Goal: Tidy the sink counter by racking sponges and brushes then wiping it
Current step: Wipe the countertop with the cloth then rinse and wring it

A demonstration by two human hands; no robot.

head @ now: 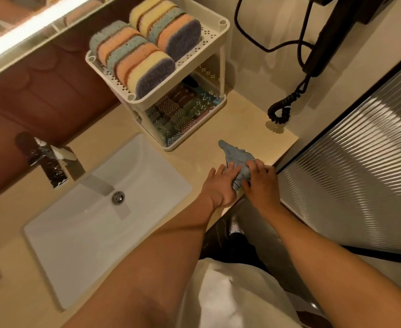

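Forearms (171, 245) are reaching forward: left hand (220, 185) is pressing straight fingers against the blue cloth (236, 157), right hand (262, 183) is curling fingers round it; sponges (145, 50) are standing racked well beyond the fingertips.

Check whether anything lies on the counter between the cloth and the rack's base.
Nothing visible does. The blue cloth, under the left hand and right hand, has bare counter up to the rack.

Chrome faucet (52, 162) at L; chrome drain plug (118, 197) just below-R of it. Black wall-mounted device (325, 43) upper R w/ coiled cord (278, 112) hanging beneath. Ribbed glass panel (360, 162) R; light strip (29, 29) upper L.
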